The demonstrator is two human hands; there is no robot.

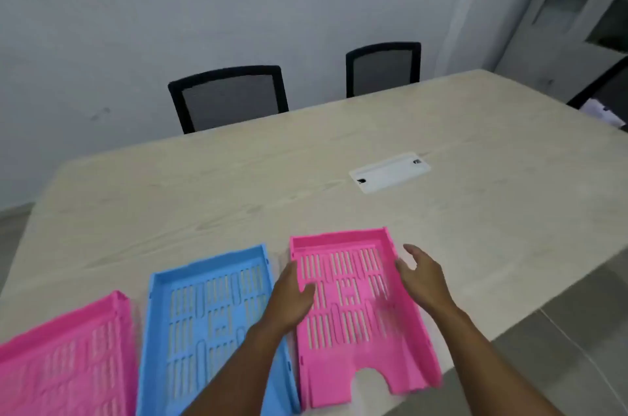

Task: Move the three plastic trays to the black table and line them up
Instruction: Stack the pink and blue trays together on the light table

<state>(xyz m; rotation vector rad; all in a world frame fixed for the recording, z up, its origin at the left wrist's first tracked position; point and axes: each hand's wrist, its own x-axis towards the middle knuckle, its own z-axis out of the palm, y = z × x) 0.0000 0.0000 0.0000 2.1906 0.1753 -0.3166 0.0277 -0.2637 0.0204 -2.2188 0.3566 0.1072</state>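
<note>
Three slotted plastic trays lie side by side near the front edge of a light wooden table. A pink tray is at the left, a blue tray in the middle, and another pink tray at the right. My left hand rests at the right pink tray's left rim, thumb over its slotted floor. My right hand hovers at that tray's right rim with fingers spread, holding nothing. No black table is in view.
Two black mesh chairs stand at the table's far side by a white wall. A white cable hatch is set in the tabletop. Another chair with papers is at the far right. Grey floor lies to the right.
</note>
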